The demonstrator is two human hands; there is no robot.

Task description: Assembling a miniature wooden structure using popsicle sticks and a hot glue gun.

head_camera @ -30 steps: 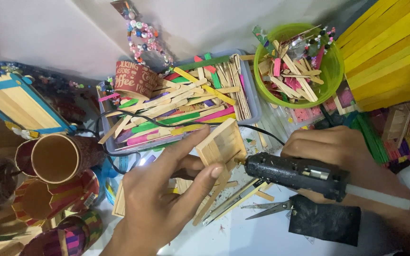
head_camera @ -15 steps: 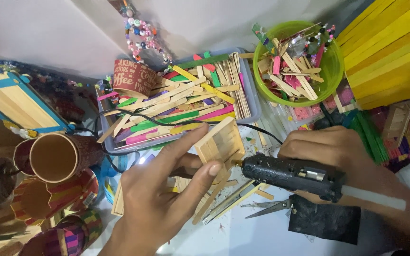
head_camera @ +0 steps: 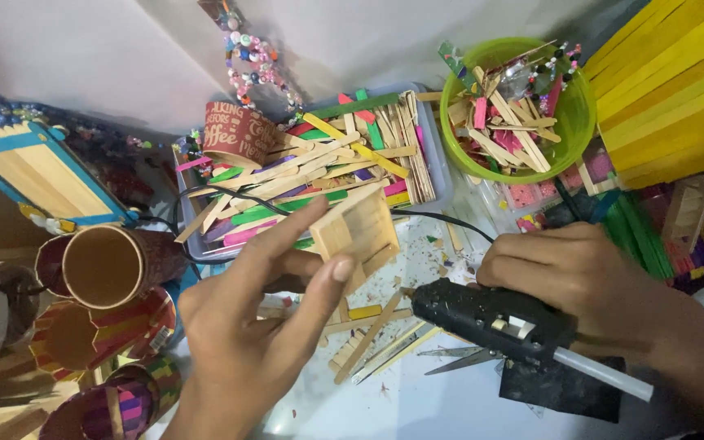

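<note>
We see the left hand (head_camera: 262,326) pinching a small wooden stick panel (head_camera: 358,232) above the table (head_camera: 417,407), just before the tray of coloured sticks (head_camera: 319,175). The right hand (head_camera: 580,281) is clamped on a black glue gun (head_camera: 490,318), its nozzle near the panel.

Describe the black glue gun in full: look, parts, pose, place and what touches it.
The glue gun is black plastic with a small pale patch on its side. A translucent white glue stick juts from its rear toward lower right. It lies nearly level above the table, nozzle pointing left toward loose wooden sticks. The right hand grips it from above; a black cord runs nearby. The nozzle tip is too dark to make out.
</note>
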